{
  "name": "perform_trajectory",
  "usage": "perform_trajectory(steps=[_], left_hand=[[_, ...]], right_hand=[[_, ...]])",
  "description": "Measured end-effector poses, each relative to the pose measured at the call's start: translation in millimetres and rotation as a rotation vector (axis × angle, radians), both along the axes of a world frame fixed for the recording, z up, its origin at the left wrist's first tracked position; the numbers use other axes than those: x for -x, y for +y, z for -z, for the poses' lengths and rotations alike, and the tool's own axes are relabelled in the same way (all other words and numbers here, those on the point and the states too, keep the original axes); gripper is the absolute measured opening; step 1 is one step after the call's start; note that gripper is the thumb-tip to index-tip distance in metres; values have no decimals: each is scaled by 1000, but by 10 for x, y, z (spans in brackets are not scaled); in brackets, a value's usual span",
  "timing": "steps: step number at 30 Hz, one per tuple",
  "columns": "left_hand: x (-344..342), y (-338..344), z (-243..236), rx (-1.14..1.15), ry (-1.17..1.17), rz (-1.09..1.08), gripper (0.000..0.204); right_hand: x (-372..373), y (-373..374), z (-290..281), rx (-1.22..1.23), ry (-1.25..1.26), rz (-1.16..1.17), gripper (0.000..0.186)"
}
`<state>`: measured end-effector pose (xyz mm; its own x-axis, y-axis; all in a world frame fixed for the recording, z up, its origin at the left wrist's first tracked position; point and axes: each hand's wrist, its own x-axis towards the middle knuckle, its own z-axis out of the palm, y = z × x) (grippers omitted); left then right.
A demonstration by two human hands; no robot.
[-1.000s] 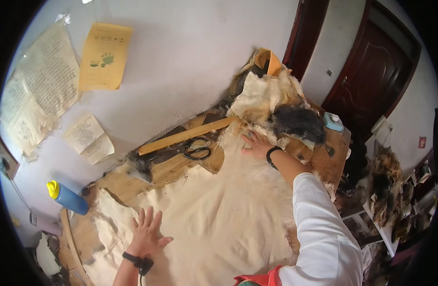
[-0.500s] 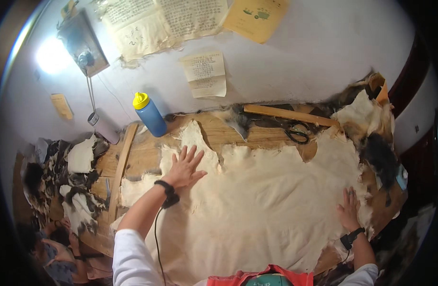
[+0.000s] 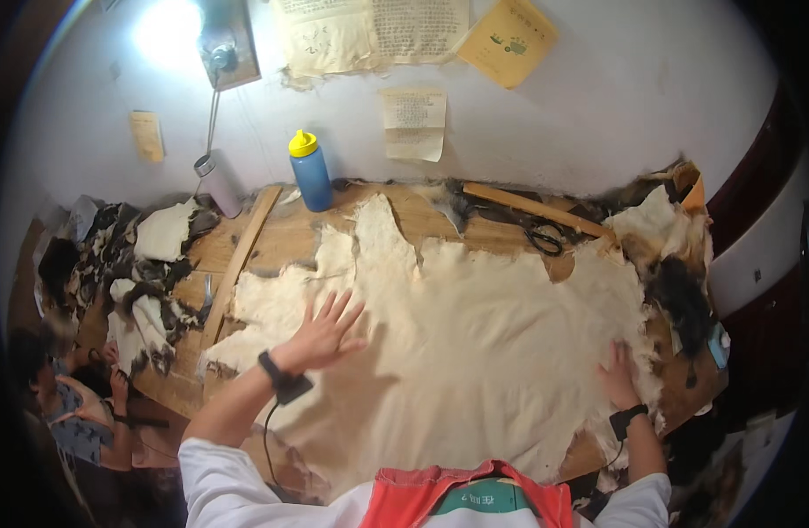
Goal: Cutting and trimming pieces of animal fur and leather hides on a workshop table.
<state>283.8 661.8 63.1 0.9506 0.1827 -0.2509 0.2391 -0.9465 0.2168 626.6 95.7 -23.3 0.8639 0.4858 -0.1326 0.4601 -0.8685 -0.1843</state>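
Note:
A large cream-coloured animal hide (image 3: pixel 484 352), skin side up with ragged edges, lies spread over the wooden table. Above its left part hovers my left hand (image 3: pixel 323 336), fingers spread, its shadow falling on the hide beside it. My right hand (image 3: pixel 616 377) rests near the hide's right edge, fingers stretched out and slightly blurred. Neither hand holds anything. Both wrists wear black bands with cables.
Wooden strips (image 3: pixel 239 268) lie left and at the back, near black scissors (image 3: pixel 545 238). A blue bottle (image 3: pixel 310 180) and a pink flask (image 3: pixel 218 187) stand by the wall. Fur scraps (image 3: pixel 140 326) heap on the left, more hide (image 3: pixel 664 233) on the right. Another person (image 3: pixel 79 409) sits lower left.
My left hand has come off the hide's upper left part and drawn back toward me. The right hand stays by the right edge. The whole view has turned slightly.

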Motion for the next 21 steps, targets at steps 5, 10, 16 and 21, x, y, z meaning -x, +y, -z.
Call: perform_trajectory(steps=[5,10,16,21], left_hand=[[1591,160,539,-197,-24,-488,78],[1629,48,310,-187,54,-566,79],[1787,-647,294,-83,19,-580,80],[2286,-866,293,-99,32,-772,76]], right_hand=[[876,514,-250,123,-37,-302,90],[879,425,-298,87,-4,-325,95],[1352,319,-588,142,32,-381,98],[1550,79,-682,-1,60,-377,101]])
